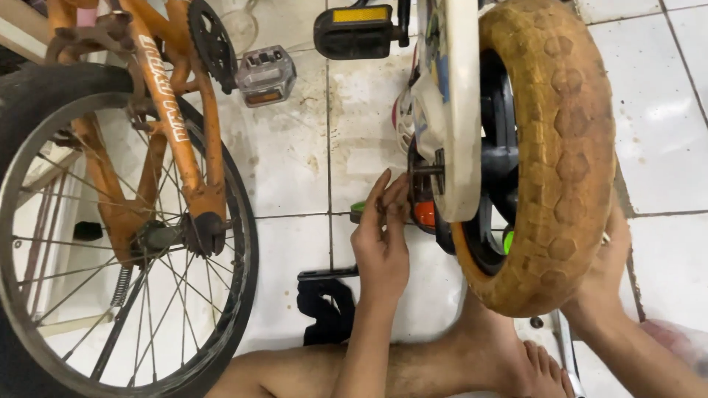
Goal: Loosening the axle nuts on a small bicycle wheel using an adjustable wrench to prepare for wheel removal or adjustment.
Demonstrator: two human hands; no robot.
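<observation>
Your left hand (381,239) is up at the hub of the small wheel (549,155), fingers gathered and nearly closed, the tips pinching at the end of the axle (428,169) where it pokes out of the pale frame arm (456,110). Whether a nut or washer sits between those fingertips is too small to tell. Your right hand (606,273) is on the far side of the wheel, mostly hidden behind the tyre, its palm pressed against the rubber; how far its fingers curl cannot be made out.

The wheel stands on edge, its worn yellow-brown tyre running from the top edge of the view down to your bare foot (516,354), and the axle lies crosswise, pointing left toward your fingers. A black pedal (359,31) with a yellow reflector hangs above it.

Off to the left stands the orange bicycle (169,110), its spoked wheel (122,243) near the left edge of the white tiled floor (664,110), with a grey pedal (265,75) beside its chainring.
</observation>
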